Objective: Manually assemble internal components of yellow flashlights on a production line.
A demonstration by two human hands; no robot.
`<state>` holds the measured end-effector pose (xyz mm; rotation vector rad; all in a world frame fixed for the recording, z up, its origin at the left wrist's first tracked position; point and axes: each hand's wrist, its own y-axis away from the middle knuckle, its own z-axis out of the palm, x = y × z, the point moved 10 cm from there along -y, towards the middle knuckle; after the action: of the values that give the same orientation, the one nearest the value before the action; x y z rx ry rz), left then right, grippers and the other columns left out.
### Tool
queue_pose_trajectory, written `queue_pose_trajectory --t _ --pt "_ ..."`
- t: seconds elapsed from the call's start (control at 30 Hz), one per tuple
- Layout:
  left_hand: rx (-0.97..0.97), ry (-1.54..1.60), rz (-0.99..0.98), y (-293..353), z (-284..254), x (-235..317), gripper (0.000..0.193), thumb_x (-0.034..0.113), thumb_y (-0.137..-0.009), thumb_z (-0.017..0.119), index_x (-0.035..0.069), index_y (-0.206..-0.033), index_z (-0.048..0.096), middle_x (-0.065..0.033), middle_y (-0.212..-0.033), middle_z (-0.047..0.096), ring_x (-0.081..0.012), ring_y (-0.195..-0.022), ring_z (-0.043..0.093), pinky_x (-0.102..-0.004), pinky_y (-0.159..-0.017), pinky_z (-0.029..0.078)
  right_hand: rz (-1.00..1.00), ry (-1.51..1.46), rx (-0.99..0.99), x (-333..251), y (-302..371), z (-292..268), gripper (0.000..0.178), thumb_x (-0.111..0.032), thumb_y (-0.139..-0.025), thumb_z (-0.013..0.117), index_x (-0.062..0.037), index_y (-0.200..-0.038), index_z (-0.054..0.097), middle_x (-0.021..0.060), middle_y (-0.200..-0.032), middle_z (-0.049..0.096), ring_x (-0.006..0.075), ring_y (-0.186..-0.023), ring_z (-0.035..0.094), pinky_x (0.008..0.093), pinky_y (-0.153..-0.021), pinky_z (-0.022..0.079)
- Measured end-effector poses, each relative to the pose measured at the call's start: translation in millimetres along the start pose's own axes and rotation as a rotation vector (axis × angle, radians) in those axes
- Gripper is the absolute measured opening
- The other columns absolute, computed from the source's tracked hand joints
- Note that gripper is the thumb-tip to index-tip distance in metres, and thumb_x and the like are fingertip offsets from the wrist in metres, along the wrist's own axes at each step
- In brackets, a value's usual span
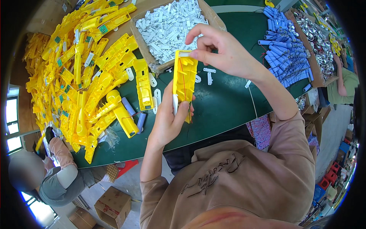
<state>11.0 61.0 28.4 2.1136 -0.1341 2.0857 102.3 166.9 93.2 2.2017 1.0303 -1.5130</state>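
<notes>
"Yellow was the shell (185,78), but where was it?"

"Above the near part of the table (225,105), in the left hand (167,116), its ribbed hollow facing up to the camera."

"How did that hand stand?"

"Closed round the shell's near end, thumb on one side and fingers on the other. A white tab (175,104) showed between palm and shell; I couldn't tell if the hand gripped that too."

"And the right hand (221,49)?"

"Partly open at the far end. Its thumb tip touched the white strip (184,54) there, the index finger arched up clear, and the others were bent. Whether it pinched the strip, I couldn't tell."

"Anything inside the shell?"

"A red wire (183,76) ran along it."

"What lay around?"

"Just beyond stood a box (162,69) of white parts (167,28). More shells (79,63) were heaped to the left, with two blue cylinders (141,123) near them. Many more cylinders were piled to the right."

"Who else was there?"

"One person (59,185) at the table's left end, another (345,82) off to the right."
</notes>
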Motion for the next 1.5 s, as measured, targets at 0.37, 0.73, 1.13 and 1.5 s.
queue_pose_trajectory --t 0.37,0.73,1.13,1.5 --pt "-0.062 0.134 -0.010 -11 17 -25 0.041 0.002 -0.089 0.038 0.001 -0.130 0.030 -0.0131 -0.101 0.054 -0.0146 -0.074 0.056 -0.0292 -0.063 0.052 0.129 0.197 -0.039 71 25 -61 0.027 -0.024 -0.092 0.051 -0.0041 -0.109 0.058 0.0072 -0.090 0.062 0.0141 -0.082 0.062 0.0271 -0.070 0.049" --pt "-0.061 0.126 0.005 -15 18 -29 0.035 0.009 -0.091 0.039 0.002 -0.125 0.034 -0.0134 -0.101 0.055 -0.0149 -0.072 0.057 -0.0309 -0.063 0.053 -0.202 1.526 -0.076 130 86 -118 0.024 -0.011 -0.070 0.062 -0.0068 -0.093 0.064 0.0030 -0.082 0.051 0.0183 -0.085 0.052 0.0308 -0.073 0.042" --pt "-0.059 0.184 0.017 -12 16 -35 0.043 0.003 -0.091 0.039 0.001 -0.133 0.028 -0.0123 -0.102 0.055 -0.0133 -0.075 0.056 -0.0281 -0.067 0.051 0.411 0.624 0.149 155 76 -96 0.036 -0.020 -0.082 0.055 -0.0040 -0.114 0.052 0.0167 -0.076 0.064 0.0331 -0.070 0.063 0.0411 -0.066 0.050" --pt "0.058 0.228 -0.025 -17 9 -41 0.045 0.003 -0.093 0.039 0.005 -0.135 0.025 -0.0104 -0.100 0.053 -0.0118 -0.076 0.055 -0.0273 -0.066 0.051 -0.014 0.051 0.396 22 50 13 0.041 -0.007 -0.078 0.064 -0.0065 -0.115 0.049 -0.0003 -0.060 0.048 0.0061 -0.051 0.044 0.0215 -0.050 0.039"
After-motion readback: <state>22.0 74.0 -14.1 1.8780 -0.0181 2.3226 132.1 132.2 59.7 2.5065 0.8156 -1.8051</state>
